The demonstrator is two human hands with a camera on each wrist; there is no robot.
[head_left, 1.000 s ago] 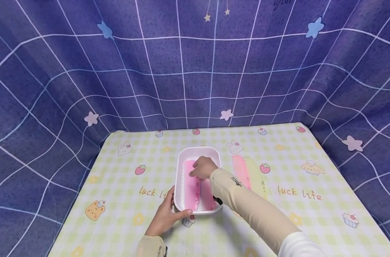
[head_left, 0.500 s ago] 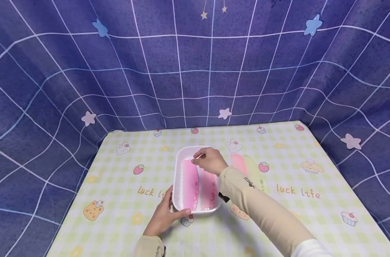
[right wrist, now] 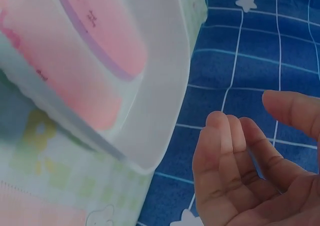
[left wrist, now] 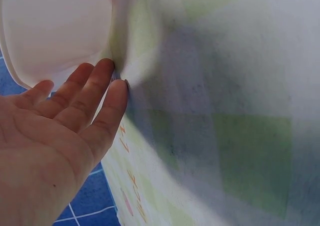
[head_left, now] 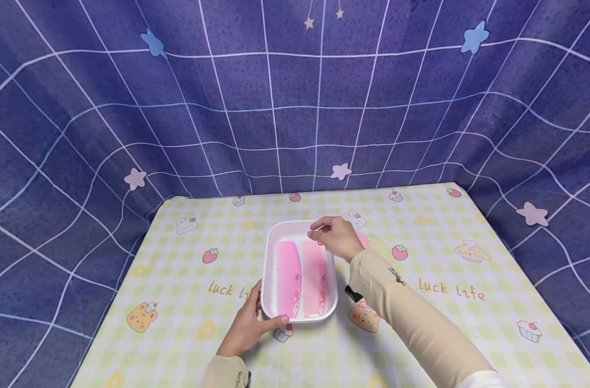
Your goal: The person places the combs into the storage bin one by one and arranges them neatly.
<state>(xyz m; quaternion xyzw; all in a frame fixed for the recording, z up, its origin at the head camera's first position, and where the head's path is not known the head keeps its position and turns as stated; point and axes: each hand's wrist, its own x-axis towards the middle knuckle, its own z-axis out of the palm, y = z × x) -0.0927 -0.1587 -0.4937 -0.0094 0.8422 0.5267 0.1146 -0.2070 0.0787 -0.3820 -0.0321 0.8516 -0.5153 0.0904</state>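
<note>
A white plastic tray (head_left: 291, 228) stands near the middle of the table. Inside it lie two combs side by side: a pink-purple comb (head_left: 288, 280) on the left and a lighter pink comb (head_left: 315, 280) on the right. My left hand (head_left: 248, 327) holds the tray's near left corner, thumb on the front rim and fingers along the outer side. Over the tray's far right rim hovers my right hand (head_left: 340, 237), with loosely bent fingers and nothing between them. The right wrist view shows its thumb (right wrist: 292, 110) apart from the fingertips.
To the tray's right, a pink comb (head_left: 364, 239) and a pale yellow-green comb (head_left: 381, 247) lie on the table, partly hidden by my right arm. A checked cloth (head_left: 188, 307) covers the table. Behind it hangs a blue grid-patterned curtain (head_left: 295, 129).
My right hand has let go of the pink-purple comb and moved up and right to the tray's far right rim. That comb now lies flat at the left. The left hand has stayed put.
</note>
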